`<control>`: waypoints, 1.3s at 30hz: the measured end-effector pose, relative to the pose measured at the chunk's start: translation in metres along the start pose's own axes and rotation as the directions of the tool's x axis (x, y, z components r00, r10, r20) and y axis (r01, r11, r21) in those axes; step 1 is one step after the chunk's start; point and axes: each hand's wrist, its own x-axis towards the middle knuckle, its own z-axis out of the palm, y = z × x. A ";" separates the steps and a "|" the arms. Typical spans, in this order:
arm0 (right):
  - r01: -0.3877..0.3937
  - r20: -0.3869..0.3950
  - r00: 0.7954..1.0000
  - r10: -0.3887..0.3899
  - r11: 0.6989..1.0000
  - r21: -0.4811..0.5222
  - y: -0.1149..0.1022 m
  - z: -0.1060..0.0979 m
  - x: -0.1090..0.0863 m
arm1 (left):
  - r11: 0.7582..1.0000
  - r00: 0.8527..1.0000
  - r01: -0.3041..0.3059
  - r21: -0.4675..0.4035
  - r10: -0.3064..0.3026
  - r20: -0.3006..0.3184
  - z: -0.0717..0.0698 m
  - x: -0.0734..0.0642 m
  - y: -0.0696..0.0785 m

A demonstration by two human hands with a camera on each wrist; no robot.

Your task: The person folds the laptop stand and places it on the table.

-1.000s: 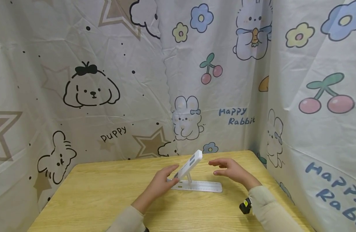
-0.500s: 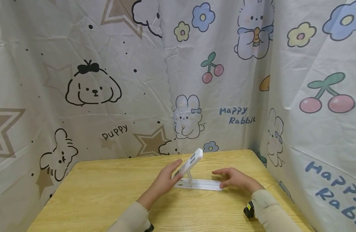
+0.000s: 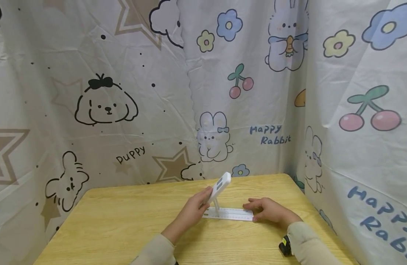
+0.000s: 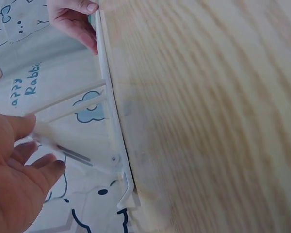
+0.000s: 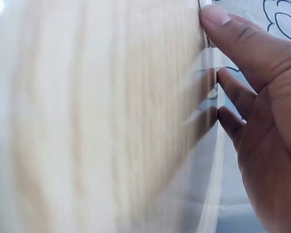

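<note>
A white folding stand stands on the wooden table, its flat base (image 3: pixel 234 214) lying low and its panel (image 3: pixel 223 181) tilted up on two thin struts (image 4: pixel 63 97). My left hand (image 3: pixel 192 209) holds the lower left part of the panel, thumb on the near side and fingers on the far side. At the right end of the base, my right hand (image 3: pixel 271 210) grips it with the thumb at the near edge and fingers across the far edge. In the left wrist view the base runs edge-on along the tabletop, ending in a bent lip (image 4: pixel 127 189).
The yellow wood-grain table (image 3: pixel 123 221) reaches to printed curtains (image 3: pixel 163 110) at the back and right. A black wrist camera (image 3: pixel 284 246) sits at my right sleeve.
My right hand has come down and inward from above the table to the right end of the base. The left hand has shifted slightly right along the panel, still holding it.
</note>
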 end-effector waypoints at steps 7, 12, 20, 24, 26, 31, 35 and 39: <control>0.000 -0.032 0.999 0.000 1.000 0.007 -0.003 0.008 0.000 | 1.000 1.000 0.017 0.017 -0.017 -0.021 0.003 -0.001 -0.003; -0.018 -0.058 0.998 0.019 1.000 0.011 -0.003 0.014 -0.005 | 1.000 1.000 0.011 -0.011 -0.012 -0.018 0.005 -0.002 -0.008; 0.009 -0.025 1.000 -0.010 0.999 -0.036 -0.016 0.026 -0.011 | 0.999 1.000 -0.007 -0.044 0.007 -0.002 -0.003 -0.007 -0.020; -0.003 0.010 1.000 0.003 0.998 -0.061 -0.022 0.018 -0.013 | 0.998 0.999 -0.050 -0.042 0.050 -0.006 -0.005 -0.005 -0.023; 0.005 0.044 0.999 -0.002 0.997 -0.074 -0.021 0.012 -0.013 | 0.998 0.998 -0.055 -0.030 0.054 -0.008 -0.003 -0.004 -0.022; 0.030 0.102 0.995 -0.020 0.995 -0.098 -0.007 0.006 -0.010 | 0.999 0.999 0.017 -0.033 -0.015 0.049 0.001 -0.006 -0.020; 0.057 0.102 0.994 -0.045 0.991 -0.122 -0.005 0.006 -0.009 | 0.997 0.997 0.045 -0.056 -0.042 0.066 0.000 -0.007 -0.020; 0.097 0.103 0.991 -0.083 0.985 -0.140 -0.008 0.009 -0.008 | 0.996 0.998 0.038 -0.083 -0.034 0.053 -0.004 -0.005 -0.024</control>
